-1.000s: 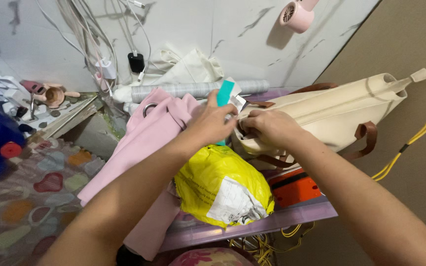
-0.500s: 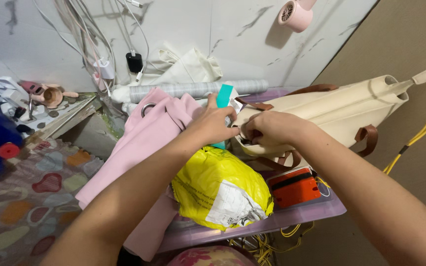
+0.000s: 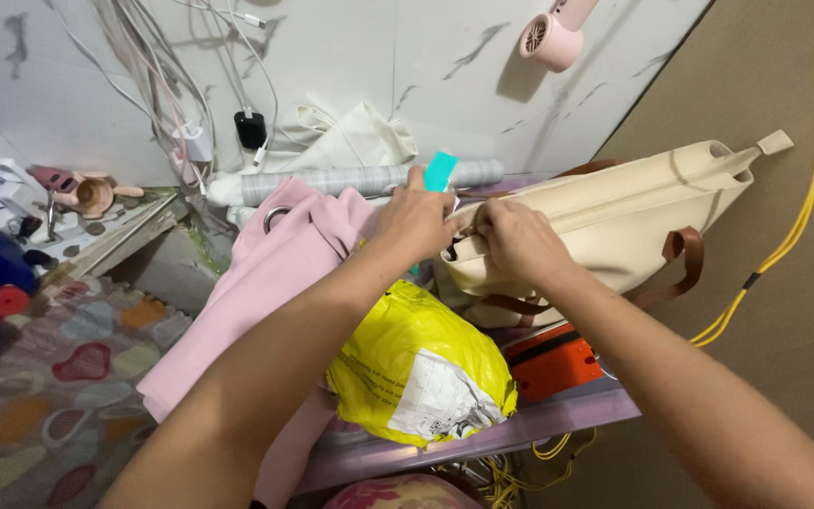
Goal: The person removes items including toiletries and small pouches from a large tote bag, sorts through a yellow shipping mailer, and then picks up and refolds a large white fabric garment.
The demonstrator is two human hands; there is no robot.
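A cream handbag [image 3: 633, 212] with brown straps lies on its side atop a purple bin [image 3: 558, 415]. My right hand [image 3: 515, 238] pinches the bag's near end by its opening. My left hand [image 3: 415, 221] grips the same end from the other side, with a teal card-like item [image 3: 440, 172] sticking up behind its fingers. Whether the left hand holds that teal item I cannot tell. A yellow plastic parcel [image 3: 416, 363] lies just below both hands.
A pink curtain cloth with a metal ring [image 3: 266, 264] drapes left of the parcel. An orange box [image 3: 548, 363] sits under the bag. Cables and chargers [image 3: 195, 141] hang on the marbled wall, a pink hair dryer [image 3: 553, 33] above. Yellow cord [image 3: 784, 245] runs at right.
Both hands have shifted slightly up and toward the wall on the bag's end, and the bag's mouth has been drawn a little tighter. The teal item now shows higher above my left hand.
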